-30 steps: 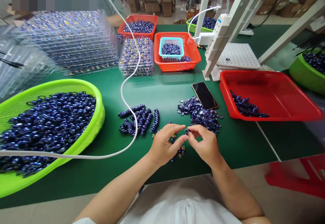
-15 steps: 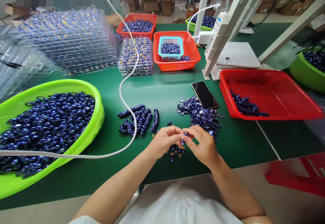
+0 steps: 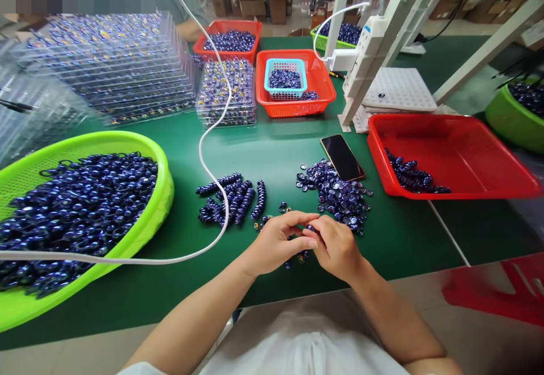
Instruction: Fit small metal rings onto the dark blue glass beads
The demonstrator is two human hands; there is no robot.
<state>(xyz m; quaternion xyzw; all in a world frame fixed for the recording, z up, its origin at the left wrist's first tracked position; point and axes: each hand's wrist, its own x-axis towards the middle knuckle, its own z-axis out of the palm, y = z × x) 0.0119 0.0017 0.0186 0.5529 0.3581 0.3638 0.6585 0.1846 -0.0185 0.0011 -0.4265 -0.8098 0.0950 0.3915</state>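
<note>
My left hand [image 3: 280,243] and my right hand [image 3: 340,246] meet fingertip to fingertip above the near part of the green table. A small shiny dark blue round piece [image 3: 311,229] shows between the right thumb and fingers, which pinch it. The left index finger and thumb reach around the right fingertips, the other left fingers curled; what they hold is hidden. Beneath the hands, partly covered, lie small blue pieces with yellow parts [image 3: 302,257]. Just beyond is a heap of blue round caps [image 3: 340,199]. Rows of stacked blue pieces [image 3: 244,202] lie to the left.
A green basket [image 3: 164,179] full of blue pieces stands left, crossed by a white cable [image 3: 227,205]. At right are a phone [image 3: 342,157] and a red basket [image 3: 463,143]. Stacked clear trays [image 3: 127,75] and an orange basket [image 3: 325,75] stand behind; a person sits opposite.
My left thumb has moved away from its pinch and now lies stretched towards the right fingers. A blue piece that showed between the hands is now out of sight.
</note>
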